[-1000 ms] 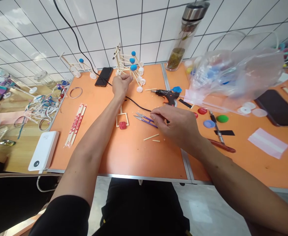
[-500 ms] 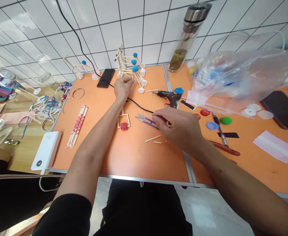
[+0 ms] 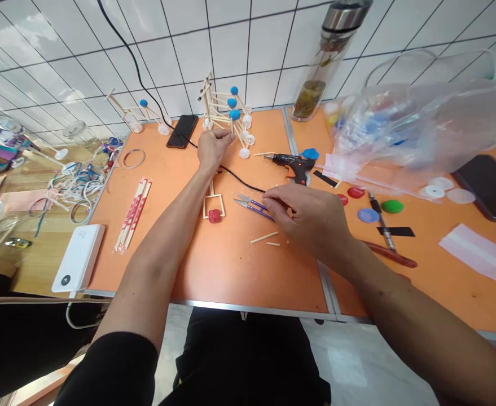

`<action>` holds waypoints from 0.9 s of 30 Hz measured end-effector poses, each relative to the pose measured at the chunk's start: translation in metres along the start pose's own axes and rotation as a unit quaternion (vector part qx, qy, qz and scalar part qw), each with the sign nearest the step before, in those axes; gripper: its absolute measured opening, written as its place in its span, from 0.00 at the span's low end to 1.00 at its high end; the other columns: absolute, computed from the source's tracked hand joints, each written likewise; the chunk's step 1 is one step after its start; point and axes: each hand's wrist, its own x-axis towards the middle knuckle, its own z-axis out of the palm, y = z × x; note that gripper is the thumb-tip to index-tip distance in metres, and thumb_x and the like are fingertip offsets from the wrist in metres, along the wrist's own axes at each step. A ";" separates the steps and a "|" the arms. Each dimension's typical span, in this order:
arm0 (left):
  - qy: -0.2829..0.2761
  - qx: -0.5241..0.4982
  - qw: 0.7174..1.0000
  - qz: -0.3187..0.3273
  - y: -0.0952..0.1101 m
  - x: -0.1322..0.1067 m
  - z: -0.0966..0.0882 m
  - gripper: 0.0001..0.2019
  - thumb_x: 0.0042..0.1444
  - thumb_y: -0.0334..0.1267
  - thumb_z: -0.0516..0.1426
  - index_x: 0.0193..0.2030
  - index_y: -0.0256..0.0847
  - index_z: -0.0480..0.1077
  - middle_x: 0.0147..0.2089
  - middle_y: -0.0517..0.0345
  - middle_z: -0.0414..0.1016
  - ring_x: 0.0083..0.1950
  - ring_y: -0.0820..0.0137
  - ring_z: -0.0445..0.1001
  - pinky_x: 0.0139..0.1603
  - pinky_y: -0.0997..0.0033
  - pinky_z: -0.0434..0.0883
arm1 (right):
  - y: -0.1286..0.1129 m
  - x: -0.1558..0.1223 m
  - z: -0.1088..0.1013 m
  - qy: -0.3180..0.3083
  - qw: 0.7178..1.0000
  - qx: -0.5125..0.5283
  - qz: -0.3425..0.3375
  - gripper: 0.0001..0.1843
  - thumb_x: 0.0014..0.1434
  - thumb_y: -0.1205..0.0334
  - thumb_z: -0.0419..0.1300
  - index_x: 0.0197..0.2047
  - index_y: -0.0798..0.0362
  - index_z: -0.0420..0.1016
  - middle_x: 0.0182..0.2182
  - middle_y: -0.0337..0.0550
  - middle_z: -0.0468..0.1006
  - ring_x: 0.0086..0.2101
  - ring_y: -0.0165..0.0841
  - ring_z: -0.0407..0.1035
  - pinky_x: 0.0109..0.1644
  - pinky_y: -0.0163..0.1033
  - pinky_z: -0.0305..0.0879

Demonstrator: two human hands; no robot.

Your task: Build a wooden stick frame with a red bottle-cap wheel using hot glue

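Observation:
My left hand (image 3: 214,150) reaches to the back of the orange table, its fingers pinched beside a frame of thin wooden sticks (image 3: 220,107) with blue caps and white wheels. What its fingertips hold is hidden. My right hand (image 3: 304,211) is closed at the black cable (image 3: 243,181), which runs into its fingertips. Just left of those fingers lie purple-handled thread snips (image 3: 254,206). A small stick frame with a red piece (image 3: 214,216) rests below my left wrist. Beyond my right hand, a black glue gun (image 3: 294,163) lies on its side.
Wrapped chopsticks (image 3: 133,214), a white power bank (image 3: 78,258) and a phone (image 3: 182,131) are on the left. To the right are a glass tea bottle (image 3: 315,93), a plastic bag (image 3: 421,124), coloured caps (image 3: 393,206), a pen (image 3: 383,223) and another phone (image 3: 491,186). Cut sticks (image 3: 264,237) lie in front.
The view has shifted slightly. Both hands stay in nearly the same places, with the left fingers still at the stick frame and the right still at the cable.

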 end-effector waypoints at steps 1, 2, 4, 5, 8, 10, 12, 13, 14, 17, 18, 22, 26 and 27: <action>0.001 0.003 1.000 0.000 0.000 0.000 0.000 0.07 0.63 0.34 0.70 0.47 0.38 0.90 0.47 0.52 0.92 0.61 0.53 0.89 0.69 0.54 0.82 | 0.000 0.000 0.000 0.000 1.000 0.002 -0.001 0.13 0.77 0.67 0.62 0.41 0.47 0.85 0.36 0.39 0.91 0.37 0.36 0.85 0.35 0.44 0.65; 0.001 0.005 1.000 -0.001 -0.001 0.001 0.000 0.07 0.63 0.34 0.70 0.47 0.38 0.90 0.47 0.52 0.92 0.61 0.53 0.89 0.69 0.54 0.81 | 0.000 0.000 0.000 0.001 1.000 0.004 -0.002 0.13 0.77 0.67 0.62 0.41 0.48 0.85 0.36 0.39 0.91 0.37 0.36 0.86 0.35 0.44 0.66; 0.003 0.007 1.000 -0.003 0.000 0.001 0.000 0.08 0.63 0.33 0.70 0.47 0.38 0.90 0.47 0.52 0.92 0.62 0.52 0.88 0.70 0.53 0.81 | -0.001 0.000 0.000 0.003 1.000 0.007 -0.002 0.12 0.77 0.67 0.63 0.41 0.48 0.86 0.36 0.40 0.91 0.37 0.37 0.86 0.35 0.44 0.66; 0.005 0.008 1.000 -0.004 0.000 0.001 0.001 0.08 0.63 0.33 0.70 0.47 0.39 0.90 0.48 0.52 0.92 0.63 0.52 0.88 0.70 0.53 0.80 | -0.001 0.000 0.000 0.003 1.000 0.007 0.000 0.12 0.77 0.67 0.63 0.41 0.48 0.86 0.36 0.40 0.91 0.37 0.37 0.86 0.35 0.44 0.66; 0.009 0.013 1.000 -0.009 0.002 0.000 0.001 0.07 0.63 0.33 0.70 0.46 0.40 0.90 0.48 0.54 0.91 0.64 0.53 0.88 0.69 0.54 0.80 | -0.001 -0.001 0.000 -0.003 1.000 0.007 0.009 0.12 0.77 0.65 0.63 0.42 0.48 0.86 0.38 0.41 0.92 0.37 0.38 0.86 0.35 0.44 0.65; 0.009 0.017 1.000 -0.012 0.004 0.000 0.001 0.07 0.63 0.33 0.69 0.46 0.41 0.90 0.48 0.54 0.91 0.63 0.53 0.88 0.69 0.55 0.80 | -0.001 -0.001 0.000 -0.008 1.000 0.008 0.013 0.12 0.78 0.65 0.63 0.42 0.48 0.86 0.38 0.41 0.93 0.37 0.37 0.86 0.35 0.44 0.65; 0.008 0.021 1.000 -0.012 0.006 -0.002 0.000 0.06 0.63 0.33 0.69 0.45 0.41 0.90 0.47 0.54 0.91 0.62 0.54 0.88 0.68 0.56 0.80 | 0.000 -0.001 0.000 -0.012 1.000 0.005 0.012 0.13 0.78 0.64 0.62 0.41 0.48 0.86 0.39 0.41 0.93 0.37 0.37 0.86 0.34 0.44 0.64; 0.006 0.024 1.000 -0.012 0.007 -0.002 -0.001 0.06 0.64 0.33 0.69 0.45 0.41 0.89 0.47 0.54 0.91 0.62 0.54 0.88 0.68 0.56 0.80 | 0.000 -0.001 0.000 -0.014 1.000 0.003 0.012 0.13 0.79 0.64 0.62 0.41 0.48 0.86 0.39 0.41 0.93 0.37 0.37 0.86 0.34 0.44 0.64; 0.005 0.026 1.000 -0.011 0.008 -0.003 -0.001 0.06 0.64 0.33 0.69 0.45 0.41 0.89 0.46 0.54 0.91 0.62 0.55 0.88 0.69 0.56 0.80 | 0.000 -0.001 0.000 -0.016 1.000 0.000 0.011 0.13 0.78 0.64 0.62 0.42 0.48 0.86 0.39 0.41 0.93 0.37 0.37 0.85 0.34 0.45 0.63; 0.005 0.031 0.999 -0.014 0.009 -0.004 -0.003 0.06 0.64 0.34 0.69 0.45 0.42 0.89 0.48 0.55 0.91 0.63 0.55 0.87 0.69 0.56 0.80 | 0.000 -0.001 0.000 -0.020 1.000 -0.004 0.011 0.12 0.78 0.65 0.62 0.42 0.48 0.86 0.38 0.40 0.93 0.36 0.37 0.85 0.34 0.44 0.63; 0.006 0.031 0.999 -0.016 0.010 -0.004 -0.003 0.06 0.64 0.34 0.69 0.45 0.43 0.89 0.49 0.55 0.91 0.63 0.55 0.87 0.69 0.56 0.80 | 0.000 -0.001 0.001 -0.019 1.000 -0.004 0.013 0.12 0.78 0.65 0.62 0.42 0.48 0.86 0.38 0.40 0.93 0.36 0.37 0.85 0.34 0.44 0.64; 0.013 0.025 1.000 -0.014 0.009 -0.005 -0.002 0.06 0.63 0.34 0.69 0.45 0.43 0.89 0.51 0.53 0.91 0.64 0.53 0.86 0.69 0.53 0.80 | -0.002 -0.002 0.001 -0.009 1.000 0.007 0.018 0.13 0.78 0.64 0.62 0.42 0.47 0.87 0.39 0.41 0.93 0.37 0.37 0.85 0.35 0.44 0.65; 0.014 0.034 0.999 -0.017 0.008 -0.005 -0.002 0.06 0.63 0.35 0.69 0.45 0.43 0.89 0.49 0.54 0.90 0.64 0.53 0.86 0.68 0.53 0.81 | -0.003 -0.001 0.001 -0.015 0.999 0.010 0.027 0.13 0.78 0.64 0.62 0.42 0.46 0.87 0.39 0.41 0.93 0.37 0.38 0.85 0.36 0.44 0.66; 0.013 0.039 0.999 -0.018 0.008 -0.005 -0.003 0.06 0.63 0.35 0.69 0.45 0.43 0.89 0.49 0.54 0.90 0.63 0.54 0.87 0.68 0.53 0.81 | -0.003 -0.002 0.001 -0.017 0.999 0.010 0.030 0.13 0.77 0.65 0.62 0.41 0.46 0.87 0.39 0.41 0.93 0.37 0.38 0.85 0.36 0.44 0.66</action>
